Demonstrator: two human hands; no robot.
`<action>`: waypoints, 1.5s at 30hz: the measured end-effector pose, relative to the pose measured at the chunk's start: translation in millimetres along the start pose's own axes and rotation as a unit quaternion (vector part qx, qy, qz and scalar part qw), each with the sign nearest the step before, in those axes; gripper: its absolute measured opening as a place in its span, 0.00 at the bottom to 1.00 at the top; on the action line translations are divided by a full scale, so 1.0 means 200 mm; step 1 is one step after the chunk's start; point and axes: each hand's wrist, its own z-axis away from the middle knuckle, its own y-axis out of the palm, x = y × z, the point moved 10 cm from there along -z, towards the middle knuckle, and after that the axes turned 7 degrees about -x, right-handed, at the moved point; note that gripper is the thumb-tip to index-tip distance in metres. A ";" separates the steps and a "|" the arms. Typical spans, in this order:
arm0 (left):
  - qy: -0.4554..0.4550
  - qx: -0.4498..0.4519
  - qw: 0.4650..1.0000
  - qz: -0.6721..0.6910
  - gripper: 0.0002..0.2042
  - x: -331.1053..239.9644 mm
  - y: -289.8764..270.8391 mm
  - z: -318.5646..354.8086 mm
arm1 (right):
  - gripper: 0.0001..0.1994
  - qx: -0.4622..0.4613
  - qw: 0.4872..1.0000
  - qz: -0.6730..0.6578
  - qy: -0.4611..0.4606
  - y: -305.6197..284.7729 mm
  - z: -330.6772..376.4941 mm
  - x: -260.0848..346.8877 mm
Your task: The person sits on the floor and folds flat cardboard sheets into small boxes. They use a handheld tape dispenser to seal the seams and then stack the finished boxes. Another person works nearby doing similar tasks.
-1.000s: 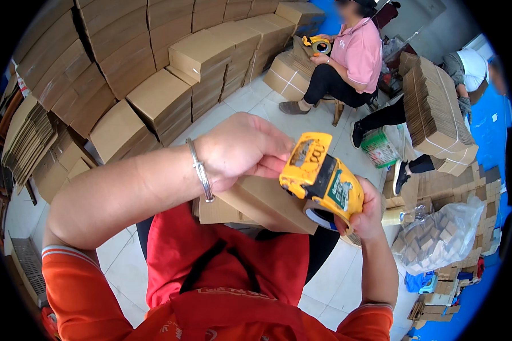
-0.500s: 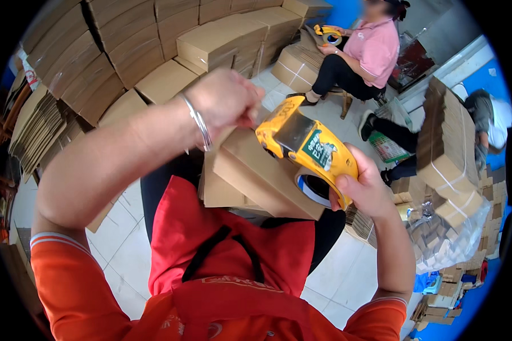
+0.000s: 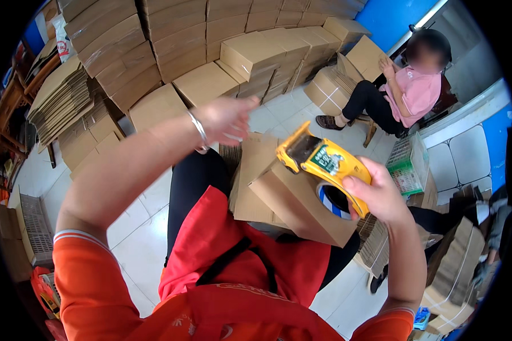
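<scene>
My right hand is wrapped round a yellow tape dispenser with a tape roll in its near end. The dispenser is held tilted above a folded brown cardboard box, which rests in front of my lap over the red apron. To the left, my left hand, with a silver bangle at the wrist, hovers in the air beyond the box. Its fingers are apart and slightly blurred, and I see nothing in them.
Stacked cardboard boxes line the far wall. Flat cardboard sheets are piled at the left. A person in pink sits at the far right, handling cardboard. A green and white basket and a strapped cardboard bundle stand at the right.
My left hand has gone from closed fingers to spread ones. The view has shifted leftward. The seated person's yellow dispenser is out of sight, and that person's hand is now at a cardboard piece.
</scene>
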 end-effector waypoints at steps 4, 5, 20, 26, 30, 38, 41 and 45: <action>-0.050 0.116 0.992 -0.015 0.39 0.14 0.26 -0.03 | 0.18 -0.008 1.000 0.010 0.003 0.00 0.02 -0.01; -0.056 0.135 0.989 0.008 0.38 0.14 0.30 -0.03 | 0.18 -0.005 1.000 0.008 0.001 0.01 0.02 -0.01; 0.110 0.047 0.991 0.055 0.08 -0.09 0.20 0.08 | 0.19 -0.006 1.000 0.006 -0.011 0.03 0.02 0.01; 0.028 0.056 0.998 0.028 0.05 0.14 0.22 -0.08 | 0.17 0.001 0.999 0.039 0.015 0.06 -0.01 0.03; -0.010 0.094 0.993 -0.065 0.08 0.33 0.38 -0.12 | 0.16 0.017 0.999 0.038 0.018 0.10 -0.01 0.03; 0.253 0.227 0.789 -0.511 0.09 0.53 0.56 -0.24 | 0.17 0.037 0.999 0.019 0.024 0.12 0.05 0.00; 0.424 0.223 0.716 -0.508 0.15 0.61 0.51 -0.28 | 0.20 0.054 0.997 0.050 -0.031 0.16 0.04 0.04; 0.159 0.211 0.932 -0.248 0.37 0.24 0.42 -0.12 | 0.24 0.048 0.996 0.078 0.008 0.08 0.01 -0.02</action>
